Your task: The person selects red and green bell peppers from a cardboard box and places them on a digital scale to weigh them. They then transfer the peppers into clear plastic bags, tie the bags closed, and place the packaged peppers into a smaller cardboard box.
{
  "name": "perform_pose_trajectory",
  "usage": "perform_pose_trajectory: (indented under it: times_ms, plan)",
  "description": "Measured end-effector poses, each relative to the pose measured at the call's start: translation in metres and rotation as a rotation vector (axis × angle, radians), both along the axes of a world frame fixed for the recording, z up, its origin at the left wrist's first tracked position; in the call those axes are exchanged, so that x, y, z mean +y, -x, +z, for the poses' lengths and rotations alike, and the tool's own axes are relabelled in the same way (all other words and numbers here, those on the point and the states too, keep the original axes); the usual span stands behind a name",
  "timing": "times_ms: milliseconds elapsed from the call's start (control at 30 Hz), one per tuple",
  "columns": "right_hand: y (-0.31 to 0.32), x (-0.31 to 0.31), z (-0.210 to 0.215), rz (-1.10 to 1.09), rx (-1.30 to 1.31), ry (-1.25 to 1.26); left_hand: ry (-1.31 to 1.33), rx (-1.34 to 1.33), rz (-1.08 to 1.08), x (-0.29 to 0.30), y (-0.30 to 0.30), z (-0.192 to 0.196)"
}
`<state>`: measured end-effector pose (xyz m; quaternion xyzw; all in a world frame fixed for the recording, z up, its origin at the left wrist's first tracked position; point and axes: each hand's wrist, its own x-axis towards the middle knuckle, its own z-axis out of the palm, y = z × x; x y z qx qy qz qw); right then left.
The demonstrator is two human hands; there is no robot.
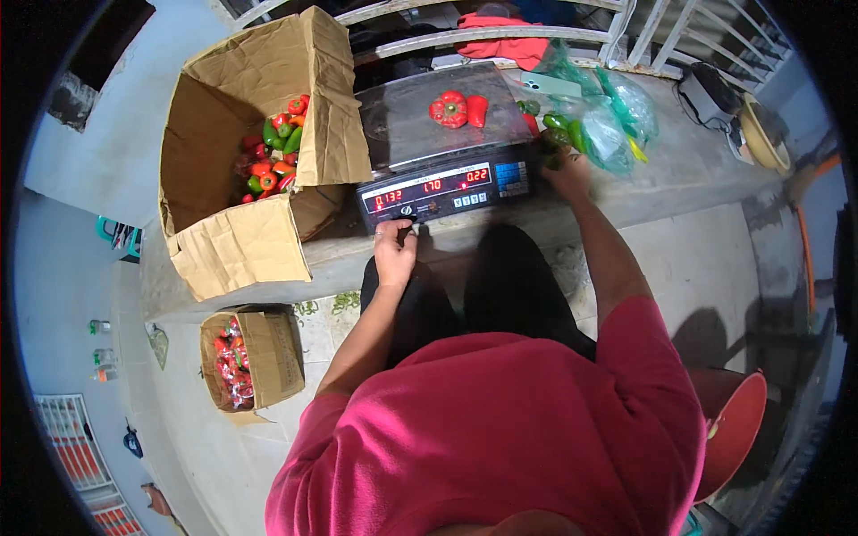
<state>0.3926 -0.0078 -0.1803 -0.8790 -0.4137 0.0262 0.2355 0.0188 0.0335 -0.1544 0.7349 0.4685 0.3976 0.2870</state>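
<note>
A digital scale (438, 219) with lit red digits stands before me on a concrete ledge. On its metal plate (398, 125) lie a red bell pepper (449, 109) and a smaller red pepper piece (477, 112). My left hand (395, 253) is at the scale's lower front edge, its fingers pinched together; what they hold, if anything, is too small to make out. Just right of the scale, my right hand (569, 177) closes round a dark green bell pepper (556, 143). Beside it are bright green peppers (576, 136) and clear green-tinted plastic bags (612, 134).
A large open cardboard box (201, 134) holding red and green peppers stands left of the scale. Below it, a smaller box (277, 357) contains plastic-wrapped red peppers. A phone (550, 85), red cloth (505, 40) and beige bowl (764, 134) lie toward the railing; a red bucket (737, 429) stands at right.
</note>
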Motion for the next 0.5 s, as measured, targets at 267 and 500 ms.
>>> perform_pose_trajectory:
  times_ms: [267, 500]
  plan:
    - [-0.009, -0.015, 0.001, -0.016, 0.309, -0.180, 0.019, 0.000, 0.004, 0.000, -0.002, 0.001]
    - [0.064, 0.026, 0.159, 0.489, 0.017, -0.923, 0.009, -0.009, -0.014, 0.002, -0.007, -0.004]
